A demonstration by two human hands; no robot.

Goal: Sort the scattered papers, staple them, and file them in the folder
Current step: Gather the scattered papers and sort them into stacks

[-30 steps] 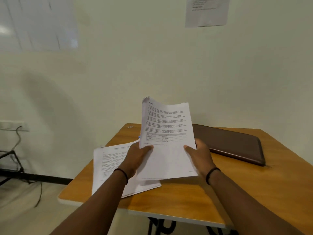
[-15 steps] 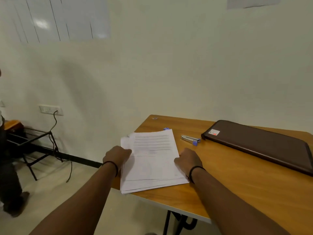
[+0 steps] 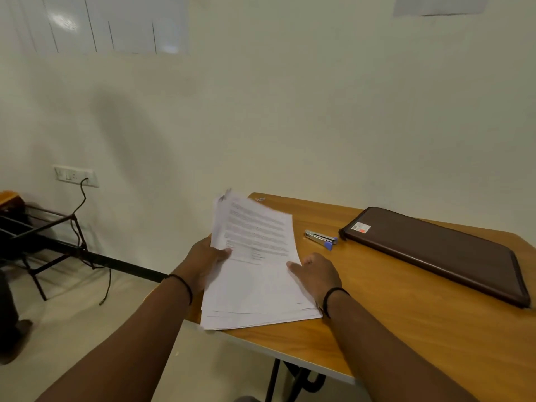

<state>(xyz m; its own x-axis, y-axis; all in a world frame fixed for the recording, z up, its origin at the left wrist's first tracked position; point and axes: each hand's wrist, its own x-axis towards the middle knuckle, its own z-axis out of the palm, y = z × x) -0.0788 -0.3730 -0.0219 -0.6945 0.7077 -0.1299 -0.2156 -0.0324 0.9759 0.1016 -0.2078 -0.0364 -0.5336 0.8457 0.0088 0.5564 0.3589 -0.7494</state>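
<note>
A stack of white printed papers (image 3: 255, 274) lies at the left corner of the wooden table (image 3: 406, 314), its far end lifted and blurred. My left hand (image 3: 206, 262) grips the stack's left edge, thumb on top. My right hand (image 3: 317, 272) holds the right edge, thumb on the top sheet. A small silver and blue stapler (image 3: 320, 238) lies on the table just right of the papers. Further right lies a shut brown folder (image 3: 438, 253) with a small label near its corner.
The table stands against a pale wall. To the left on the floor is a black metal frame (image 3: 43, 236) with a cable running to a wall socket (image 3: 76, 176). A person's dark shoe and trouser leg (image 3: 11, 329) show at the far left edge.
The papers were held upright, then laid flat on the table, and now both hands lift their far end again. The view has swung left, showing the stapler.
</note>
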